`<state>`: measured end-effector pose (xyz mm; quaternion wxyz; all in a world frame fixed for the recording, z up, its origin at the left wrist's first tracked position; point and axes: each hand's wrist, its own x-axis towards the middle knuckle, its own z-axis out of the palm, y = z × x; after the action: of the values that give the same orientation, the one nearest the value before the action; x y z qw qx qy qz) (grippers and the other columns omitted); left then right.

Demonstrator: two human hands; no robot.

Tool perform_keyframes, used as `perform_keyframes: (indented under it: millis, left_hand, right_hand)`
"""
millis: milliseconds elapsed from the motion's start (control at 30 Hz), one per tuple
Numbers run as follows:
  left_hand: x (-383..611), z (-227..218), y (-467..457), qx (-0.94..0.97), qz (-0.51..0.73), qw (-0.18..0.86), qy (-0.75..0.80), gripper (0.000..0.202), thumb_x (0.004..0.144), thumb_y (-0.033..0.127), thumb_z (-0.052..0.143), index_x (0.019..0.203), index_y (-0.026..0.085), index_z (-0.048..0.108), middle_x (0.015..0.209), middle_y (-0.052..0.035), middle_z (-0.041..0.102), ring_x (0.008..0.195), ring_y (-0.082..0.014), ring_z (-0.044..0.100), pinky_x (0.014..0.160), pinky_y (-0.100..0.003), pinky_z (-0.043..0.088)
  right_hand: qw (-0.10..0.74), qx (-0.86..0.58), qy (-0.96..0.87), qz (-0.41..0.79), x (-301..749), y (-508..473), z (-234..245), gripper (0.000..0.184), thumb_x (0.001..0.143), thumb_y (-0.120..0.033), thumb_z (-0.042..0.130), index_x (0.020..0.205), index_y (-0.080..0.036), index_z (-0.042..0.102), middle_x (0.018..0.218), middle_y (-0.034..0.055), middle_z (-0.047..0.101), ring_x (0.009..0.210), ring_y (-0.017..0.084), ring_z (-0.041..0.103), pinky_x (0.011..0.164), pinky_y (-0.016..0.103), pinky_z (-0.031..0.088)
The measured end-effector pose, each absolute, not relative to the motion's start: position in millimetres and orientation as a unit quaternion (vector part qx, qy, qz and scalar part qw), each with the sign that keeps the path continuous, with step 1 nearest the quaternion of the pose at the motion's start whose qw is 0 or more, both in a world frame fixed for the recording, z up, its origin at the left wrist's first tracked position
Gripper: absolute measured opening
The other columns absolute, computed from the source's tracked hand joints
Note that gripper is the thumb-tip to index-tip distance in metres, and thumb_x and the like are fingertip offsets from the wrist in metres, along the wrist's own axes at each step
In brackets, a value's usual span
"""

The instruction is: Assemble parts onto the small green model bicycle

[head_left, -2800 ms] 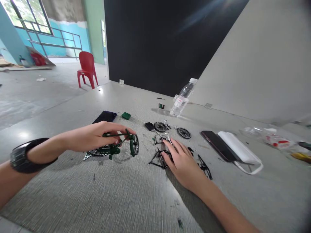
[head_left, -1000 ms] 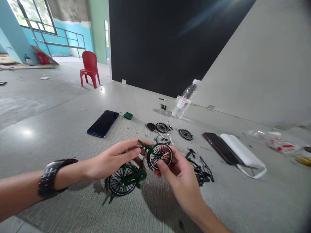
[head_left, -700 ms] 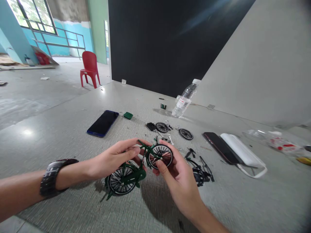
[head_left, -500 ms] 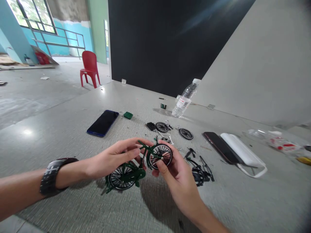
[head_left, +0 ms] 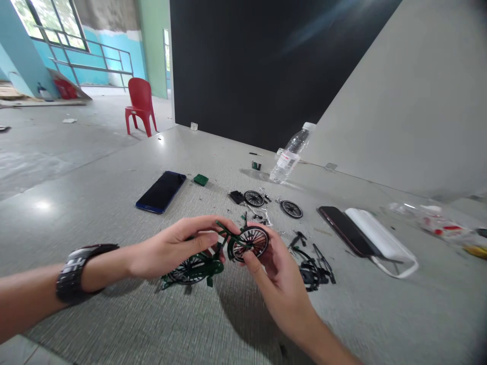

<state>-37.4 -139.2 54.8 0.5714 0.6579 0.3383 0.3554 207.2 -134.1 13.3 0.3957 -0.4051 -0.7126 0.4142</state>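
A small green model bicycle (head_left: 207, 266) is held tilted just above the table, its rear wheel to the left. My left hand (head_left: 182, 243) is closed on its frame, thumb and fingers pinching near the front tubes. My right hand (head_left: 276, 268) grips the black spoked front wheel (head_left: 250, 243), thumb on the near side by the hub and fingers behind it. The wheel sits at the fork of the bicycle. The fingertips behind the wheel and frame are partly hidden. Dark bicycle parts (head_left: 314, 271) lie just right of my right hand.
Beyond my hands lie two loose wheels (head_left: 291, 209), a green piece (head_left: 201, 180) and small parts. A blue phone (head_left: 162, 192) lies to the left. A clear bottle (head_left: 289, 154) stands behind; a dark phone (head_left: 342, 230) and white power bank (head_left: 371, 233) are at the right.
The bicycle has tipped slightly, its rear wheel shifting a little up and left. My right thumb has moved slightly left and down on the front wheel. Both hands keep their hold.
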Motion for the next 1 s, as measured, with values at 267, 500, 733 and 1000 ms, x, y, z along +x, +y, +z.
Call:
perform_keyframes:
  millis: [267, 500, 733, 1000]
  left_hand:
    - [-71, 64, -120, 0.790, 0.300, 0.353, 0.401, 0.041, 0.107, 0.034, 0.044, 0.140, 0.021, 0.063, 0.100, -0.0053, 0.072, 0.091, -0.0179, 0.066, 0.083, -0.028, 0.053]
    - [-85, 82, -124, 0.824, 0.216, 0.278, 0.445, 0.038, 0.105, 0.038, 0.048, 0.134, 0.027, 0.071, 0.122, -0.0071, 0.075, 0.105, -0.0217, 0.069, 0.092, -0.029, 0.053]
    - [-81, 77, -123, 0.799, 0.243, 0.319, 0.449, 0.038, 0.103, 0.042, 0.052, 0.132, 0.025, 0.072, 0.113, -0.0078, 0.077, 0.105, -0.0232, 0.069, 0.096, -0.031, 0.052]
    - [-82, 73, -121, 0.804, 0.220, 0.315, 0.454, 0.041, 0.106, 0.040, 0.046, 0.136, 0.024, 0.069, 0.114, -0.0085, 0.075, 0.100, -0.0211, 0.067, 0.093, -0.030, 0.050]
  right_hand:
    - [0.368, -0.473, -0.780, 0.177, 227, -110, 24, 0.054, 0.101, -0.052, 0.058, 0.148, -0.027, 0.050, 0.133, 0.0140, 0.065, 0.120, 0.030, 0.064, 0.096, 0.049, 0.058]
    - [0.391, -0.495, -0.769, 0.102, 245, -82, 18, 0.039, 0.099, -0.047, 0.059, 0.130, -0.023, 0.058, 0.122, 0.0134, 0.068, 0.112, 0.029, 0.067, 0.098, 0.050, 0.054]
    - [0.386, -0.501, -0.767, 0.107, 246, -76, 17, 0.034, 0.099, -0.045, 0.060, 0.124, -0.022, 0.058, 0.118, 0.0137, 0.070, 0.110, 0.029, 0.068, 0.096, 0.050, 0.054]
    - [0.352, -0.510, -0.782, 0.060, 255, -69, 22, 0.028, 0.099, -0.043, 0.057, 0.117, -0.022, 0.064, 0.115, 0.0133, 0.072, 0.107, 0.028, 0.069, 0.093, 0.045, 0.055]
